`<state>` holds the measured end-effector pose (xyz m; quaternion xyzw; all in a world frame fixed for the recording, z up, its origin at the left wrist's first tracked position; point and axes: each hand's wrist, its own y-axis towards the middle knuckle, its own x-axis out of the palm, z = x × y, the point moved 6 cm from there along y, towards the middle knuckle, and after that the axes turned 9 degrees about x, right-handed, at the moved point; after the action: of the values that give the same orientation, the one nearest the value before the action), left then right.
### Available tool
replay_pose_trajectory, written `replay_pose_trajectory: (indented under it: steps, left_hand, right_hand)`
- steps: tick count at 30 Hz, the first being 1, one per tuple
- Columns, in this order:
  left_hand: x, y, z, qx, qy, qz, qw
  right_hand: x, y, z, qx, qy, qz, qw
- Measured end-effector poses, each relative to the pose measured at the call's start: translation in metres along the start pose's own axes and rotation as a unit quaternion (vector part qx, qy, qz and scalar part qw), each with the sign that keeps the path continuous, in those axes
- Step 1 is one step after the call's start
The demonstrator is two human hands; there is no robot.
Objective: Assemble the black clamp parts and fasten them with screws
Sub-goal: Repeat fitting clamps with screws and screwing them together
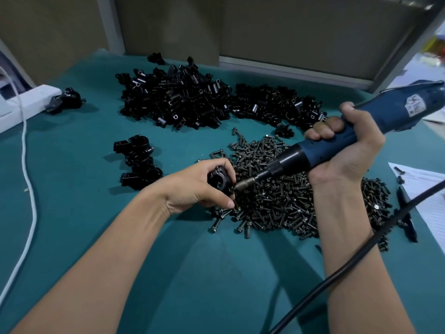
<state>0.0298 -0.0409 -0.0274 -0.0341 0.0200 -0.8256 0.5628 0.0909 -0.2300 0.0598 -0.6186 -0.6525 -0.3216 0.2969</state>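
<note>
Nearest me, the left hand point(199, 186) curls its fingers round a black clamp point(218, 180) just above the green mat point(72, 165), bracing it at the edge of the screw heap point(289, 196). The right hand point(346, 150) is wrapped tight about the blue electric screwdriver point(385, 116), which slants in from two o'clock to meet the clamp's side. A few finished clamps point(138, 162) lie at its nine o'clock, set aside I'd guess, and loose black parts point(192, 100) are heaped at twelve o'clock before a drab partition point(289, 32).
</note>
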Motion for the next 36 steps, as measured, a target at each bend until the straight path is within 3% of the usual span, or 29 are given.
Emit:
replay_pose_trajectory:
  steps: [15, 22, 29, 36]
  left_hand:
    - [0.009, -0.003, 0.000, -0.052, -0.018, -0.011, 0.998]
    - [0.000, -0.003, 0.010, 0.003, 0.064, 0.053, 0.997]
    - [0.015, -0.003, 0.003, -0.034, 0.039, -0.029, 0.998]
    - [0.006, -0.001, 0.005, -0.008, 0.098, 0.030, 0.995]
  right_hand:
    - [0.007, -0.001, -0.001, 0.009, 0.008, -0.062, 0.998]
    - [0.003, 0.000, 0.002, 0.015, 0.023, -0.050, 0.998]
    - [0.010, -0.002, 0.000, 0.024, 0.040, -0.112, 0.993]
    - [0.010, -0.003, -0.001, 0.005, 0.020, -0.098, 0.995]
